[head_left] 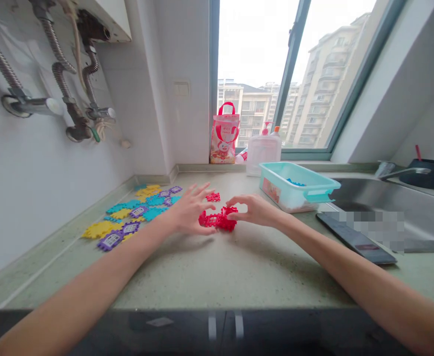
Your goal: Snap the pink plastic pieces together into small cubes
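- Left hand (189,212) lies with fingers spread wide, thumb touching the red block cluster (219,219) on the green counter (217,272)
- Right hand (252,209) pinches the cluster's right end, seemingly between thumb and forefinger
- A loose red piece (213,197) lies just behind; yellow, teal and purple pieces (133,215) spread to the left

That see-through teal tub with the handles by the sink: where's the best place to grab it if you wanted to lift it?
Probably by the lipped handles at the two short ends of the teal tub. The near-right handle juts out over the counter toward the sink, so one hand could hook under it from the right and the other under the far-left end. It stands level and open-topped, so lifting both ends evenly seems wisest.
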A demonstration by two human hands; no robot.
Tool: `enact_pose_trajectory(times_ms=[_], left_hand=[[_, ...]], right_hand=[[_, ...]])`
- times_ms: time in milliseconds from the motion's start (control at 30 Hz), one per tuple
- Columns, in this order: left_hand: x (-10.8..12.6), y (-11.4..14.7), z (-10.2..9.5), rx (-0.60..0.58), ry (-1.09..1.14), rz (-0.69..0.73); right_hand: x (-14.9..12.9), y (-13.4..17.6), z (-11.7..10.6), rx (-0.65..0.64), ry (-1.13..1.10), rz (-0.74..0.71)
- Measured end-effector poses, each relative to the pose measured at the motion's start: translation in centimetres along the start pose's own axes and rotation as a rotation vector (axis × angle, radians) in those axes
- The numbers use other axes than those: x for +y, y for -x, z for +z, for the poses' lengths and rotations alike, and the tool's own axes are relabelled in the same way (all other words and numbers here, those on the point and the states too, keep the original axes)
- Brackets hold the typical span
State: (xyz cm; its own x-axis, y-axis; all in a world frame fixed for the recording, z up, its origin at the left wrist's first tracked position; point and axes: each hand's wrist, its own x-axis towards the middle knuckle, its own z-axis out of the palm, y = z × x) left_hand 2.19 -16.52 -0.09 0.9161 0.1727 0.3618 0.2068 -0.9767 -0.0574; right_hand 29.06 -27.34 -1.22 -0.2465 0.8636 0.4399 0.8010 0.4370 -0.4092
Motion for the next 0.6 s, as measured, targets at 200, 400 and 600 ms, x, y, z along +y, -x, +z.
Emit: enact_pose_trajectory(times_ms=[200, 400, 600], left_hand=[[0.3, -0.8, 1.2, -0.155, 0.085, -0.040], [0.4, -1.0, 0.4, -0.130, 0.092, -0.034], [1.3, -0.5, -1.3, -0.097, 0.059, -0.002]], right_hand=[[2.9, 0.3, -1.1, -0.041, -0.017, 0.088], [4.4, 0.4, 0.3, -0.240, -0.027, -0.041], [5.4, 0.3, -0.8, -0.153, 0.173, 0.084]])
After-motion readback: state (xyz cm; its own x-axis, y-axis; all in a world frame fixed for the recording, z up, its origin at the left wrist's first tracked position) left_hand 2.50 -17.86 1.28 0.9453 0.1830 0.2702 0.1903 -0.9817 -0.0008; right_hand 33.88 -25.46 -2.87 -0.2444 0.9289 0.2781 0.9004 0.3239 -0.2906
